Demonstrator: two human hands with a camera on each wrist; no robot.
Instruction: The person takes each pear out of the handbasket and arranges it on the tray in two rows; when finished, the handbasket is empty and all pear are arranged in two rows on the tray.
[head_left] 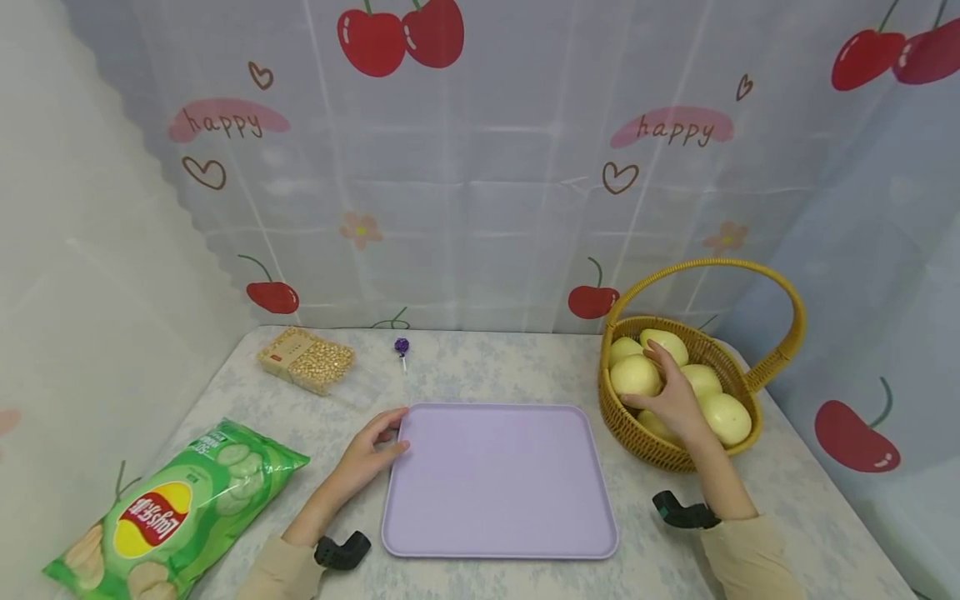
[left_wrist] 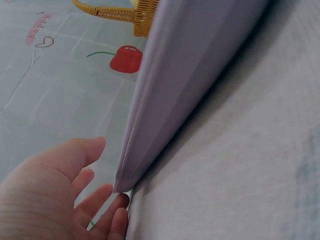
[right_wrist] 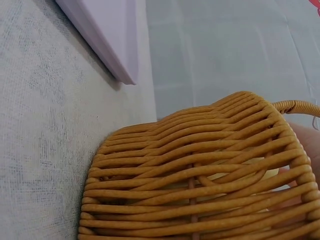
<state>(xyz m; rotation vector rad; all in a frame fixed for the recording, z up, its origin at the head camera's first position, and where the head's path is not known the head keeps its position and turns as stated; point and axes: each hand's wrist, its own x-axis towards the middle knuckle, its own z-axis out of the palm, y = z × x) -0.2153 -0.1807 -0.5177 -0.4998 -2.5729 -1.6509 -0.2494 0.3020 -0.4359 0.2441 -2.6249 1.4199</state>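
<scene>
A yellow-brown wicker basket [head_left: 652, 446] on the right holds several round, pale yellow-green fruits [head_left: 726, 418]. My right hand [head_left: 672, 400] reaches inside it, with thumb and fingers around the side of one fruit [head_left: 633, 375]. In the right wrist view, the basket's woven wall [right_wrist: 200, 175] hides most of that hand. A flat lilac tray [head_left: 498, 483] lies in the middle of the table. At its far left corner is my left hand [head_left: 371, 450], fingers loosely bent by the rim. The left wrist view shows those fingertips [left_wrist: 120, 200] close against the tray's corner [left_wrist: 125, 180].
A green bag of Lay's chips [head_left: 176, 512] lies at the left front. Behind it is a clear pack of yellow kernels [head_left: 307, 358], with a purple lollipop [head_left: 402, 346] to its right. The basket's tall handle [head_left: 795, 325] arches above it. A printed curtain [head_left: 480, 183] hangs behind the table.
</scene>
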